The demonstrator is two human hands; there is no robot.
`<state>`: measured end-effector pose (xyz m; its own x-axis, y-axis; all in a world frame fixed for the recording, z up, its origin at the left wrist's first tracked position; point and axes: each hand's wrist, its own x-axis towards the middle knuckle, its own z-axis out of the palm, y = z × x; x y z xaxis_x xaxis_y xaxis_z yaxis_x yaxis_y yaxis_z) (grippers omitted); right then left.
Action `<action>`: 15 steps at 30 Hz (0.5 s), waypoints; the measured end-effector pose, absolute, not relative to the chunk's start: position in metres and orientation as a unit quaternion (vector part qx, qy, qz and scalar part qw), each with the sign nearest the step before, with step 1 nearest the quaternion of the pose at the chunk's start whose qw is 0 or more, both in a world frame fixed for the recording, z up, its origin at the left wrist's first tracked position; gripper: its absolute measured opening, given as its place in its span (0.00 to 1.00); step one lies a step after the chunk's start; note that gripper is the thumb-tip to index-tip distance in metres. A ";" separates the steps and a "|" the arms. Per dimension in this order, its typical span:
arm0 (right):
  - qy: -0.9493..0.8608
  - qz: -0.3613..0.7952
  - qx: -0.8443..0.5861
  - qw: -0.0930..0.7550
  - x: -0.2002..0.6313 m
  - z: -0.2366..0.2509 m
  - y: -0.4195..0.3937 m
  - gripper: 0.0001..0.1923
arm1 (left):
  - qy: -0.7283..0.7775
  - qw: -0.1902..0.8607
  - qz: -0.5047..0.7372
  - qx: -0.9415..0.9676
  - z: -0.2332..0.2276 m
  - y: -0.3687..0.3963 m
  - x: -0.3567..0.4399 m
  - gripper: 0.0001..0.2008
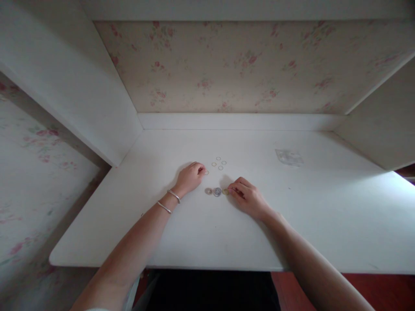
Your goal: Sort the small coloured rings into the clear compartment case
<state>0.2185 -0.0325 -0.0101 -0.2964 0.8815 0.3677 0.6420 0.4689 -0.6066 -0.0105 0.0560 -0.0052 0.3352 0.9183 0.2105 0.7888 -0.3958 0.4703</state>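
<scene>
Rings (pixel 219 163) lie loose on the white bench (pixel 292 224), just beyond both hands. Left hand (pixel 190 176) curls, fingertips at one ring (pixel 206 172). Right hand (pixel 247 196) pinches a yellow ring (pixel 225 191) beside two rings (pixel 213 191). Clear bag (pixel 289 157) lies far right.

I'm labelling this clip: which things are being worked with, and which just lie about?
In use: left hand at a small ring; right hand at the ring row; loose rings.
Lying about: clear packet; white desk.
</scene>
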 end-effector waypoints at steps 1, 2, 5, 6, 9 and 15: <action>-0.785 0.174 -0.484 0.344 0.219 -0.010 -0.032 0.11 | 0.538 0.141 0.230 0.799 -0.006 0.057 -0.011 0.10; -0.784 0.173 -0.485 0.347 0.219 -0.010 -0.032 0.11 | 0.544 0.140 0.230 0.795 -0.006 0.058 -0.010 0.10; -0.777 0.165 -0.493 0.354 0.220 -0.009 -0.032 0.11 | 0.545 0.152 0.214 0.796 -0.006 0.058 -0.010 0.10; -0.776 0.163 -0.497 0.354 0.220 -0.009 -0.031 0.11 | 0.543 0.155 0.210 0.798 -0.005 0.058 -0.010 0.10; -0.772 0.159 -0.502 0.356 0.222 -0.009 -0.031 0.11 | 0.529 0.158 0.202 0.809 -0.003 0.058 -0.010 0.09; -0.771 0.158 -0.499 0.364 0.224 -0.010 -0.030 0.13 | 0.511 0.160 0.165 0.828 -0.001 0.058 -0.012 0.09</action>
